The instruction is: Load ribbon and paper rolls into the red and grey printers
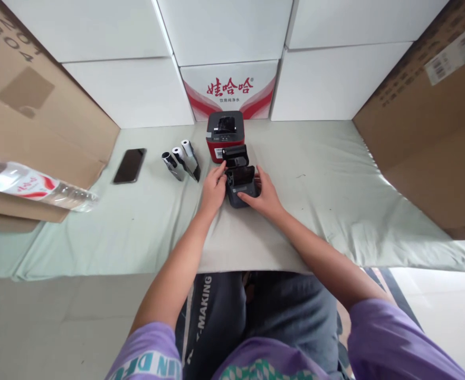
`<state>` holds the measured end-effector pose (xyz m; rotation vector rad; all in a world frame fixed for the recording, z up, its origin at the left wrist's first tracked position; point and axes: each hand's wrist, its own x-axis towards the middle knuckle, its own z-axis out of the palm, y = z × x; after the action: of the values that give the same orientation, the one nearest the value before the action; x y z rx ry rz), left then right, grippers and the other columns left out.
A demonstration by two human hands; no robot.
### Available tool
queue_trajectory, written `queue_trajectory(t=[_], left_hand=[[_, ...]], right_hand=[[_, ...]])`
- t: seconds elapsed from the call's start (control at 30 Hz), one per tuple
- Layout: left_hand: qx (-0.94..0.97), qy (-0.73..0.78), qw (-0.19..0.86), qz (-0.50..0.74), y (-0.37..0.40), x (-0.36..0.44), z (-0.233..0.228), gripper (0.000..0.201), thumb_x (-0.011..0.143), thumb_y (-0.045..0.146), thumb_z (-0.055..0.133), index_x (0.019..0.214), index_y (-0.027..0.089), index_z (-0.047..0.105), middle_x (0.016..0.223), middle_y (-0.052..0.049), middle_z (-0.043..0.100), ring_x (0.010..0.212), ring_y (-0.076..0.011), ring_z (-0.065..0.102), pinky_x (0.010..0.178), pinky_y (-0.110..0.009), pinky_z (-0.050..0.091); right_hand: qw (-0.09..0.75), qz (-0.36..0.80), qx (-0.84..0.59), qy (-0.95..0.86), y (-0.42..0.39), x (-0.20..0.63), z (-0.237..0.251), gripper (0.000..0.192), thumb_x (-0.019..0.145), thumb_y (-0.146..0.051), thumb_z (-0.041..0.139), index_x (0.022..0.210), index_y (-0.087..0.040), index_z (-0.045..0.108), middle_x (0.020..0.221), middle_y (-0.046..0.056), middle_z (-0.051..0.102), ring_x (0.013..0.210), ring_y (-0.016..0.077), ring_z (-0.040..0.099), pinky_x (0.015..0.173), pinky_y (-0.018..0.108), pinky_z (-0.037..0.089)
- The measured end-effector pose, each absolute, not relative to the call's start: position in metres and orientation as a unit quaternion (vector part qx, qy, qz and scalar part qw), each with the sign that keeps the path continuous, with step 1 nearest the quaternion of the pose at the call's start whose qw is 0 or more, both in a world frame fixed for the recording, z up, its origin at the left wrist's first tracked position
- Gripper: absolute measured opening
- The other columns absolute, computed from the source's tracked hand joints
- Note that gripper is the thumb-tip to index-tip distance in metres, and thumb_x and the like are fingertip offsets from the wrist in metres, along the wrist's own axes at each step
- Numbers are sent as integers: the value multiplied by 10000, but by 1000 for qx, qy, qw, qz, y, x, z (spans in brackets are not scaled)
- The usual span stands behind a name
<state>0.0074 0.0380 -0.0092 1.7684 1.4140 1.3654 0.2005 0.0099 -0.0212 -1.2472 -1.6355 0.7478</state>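
Note:
A small dark grey printer (240, 182) lies on the pale green cloth (315, 200) with its lid flipped open toward the back. My left hand (214, 189) holds its left side, the thumb near the lid hinge. My right hand (264, 196) grips its right front corner, fingers along the edge. Directly behind it stands a red and black printer (225, 134). Three paper rolls (180, 158) lie side by side to the left of my left hand.
A black phone (130, 165) lies face up further left. A plastic water bottle (30, 186) rests on flattened cardboard at the left edge. White boxes (232, 58) wall the back; large cardboard boxes (434, 137) flank both sides.

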Motion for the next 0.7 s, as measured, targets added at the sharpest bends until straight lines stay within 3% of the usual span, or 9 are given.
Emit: queue_trajectory(t=[0.1, 0.17, 0.3, 0.47, 0.57, 0.7], left_hand=[[653, 525, 229, 496, 36, 7, -4, 414, 968, 187, 549, 1344, 216, 719, 1265, -86, 741, 1029, -201, 700, 994, -379, 573], [680, 526, 197, 471, 35, 5, 4, 312, 944, 204, 598, 1201, 195, 776, 1191, -89, 750, 962, -199, 694, 931, -360, 584], [755, 537, 138, 349, 38, 0, 33, 140, 896, 228, 680, 931, 192, 811, 1117, -97, 712, 1008, -227, 696, 909, -341, 572], [796, 591, 88, 97, 47, 14, 77, 213, 793, 198, 761, 987, 240, 838, 1142, -125, 727, 1036, -341, 721, 852, -405, 574], [776, 625, 87, 5, 56, 30, 92, 249, 740, 171, 787, 978, 217, 844, 1117, -174, 756, 1057, -406, 727, 882, -469, 570], [749, 645, 133, -70, 69, 42, 96, 268, 706, 176, 815, 971, 206, 837, 964, -170, 785, 1030, -385, 736, 879, -447, 573]], right_hand=[[462, 316, -509, -654, 10, 200, -20, 1165, 698, -744, 799, 1603, -168, 345, 1395, 238, 566, 1265, 380, 621, 1092, 585, 544], [472, 327, -507, -643, 12, 200, -20, 1096, 741, -748, 758, 1592, -183, 359, 1379, 226, 580, 1227, 357, 642, 1085, 575, 551], [496, 348, -501, -618, 16, 201, -22, 938, 838, -757, 648, 1564, -221, 393, 1298, 187, 635, 1170, 328, 663, 1069, 567, 561], [481, 332, -504, -635, 17, 202, -24, 898, 872, -760, 576, 1547, -200, 388, 1303, 196, 631, 1163, 323, 662, 1052, 559, 567], [471, 318, -509, -646, 18, 204, -25, 891, 884, -786, 529, 1534, -190, 399, 1291, 193, 631, 1137, 314, 668, 1037, 556, 575], [469, 302, -507, -657, 19, 204, -27, 855, 896, -774, 518, 1515, -191, 425, 1289, 190, 625, 1150, 321, 661, 1039, 564, 569]])
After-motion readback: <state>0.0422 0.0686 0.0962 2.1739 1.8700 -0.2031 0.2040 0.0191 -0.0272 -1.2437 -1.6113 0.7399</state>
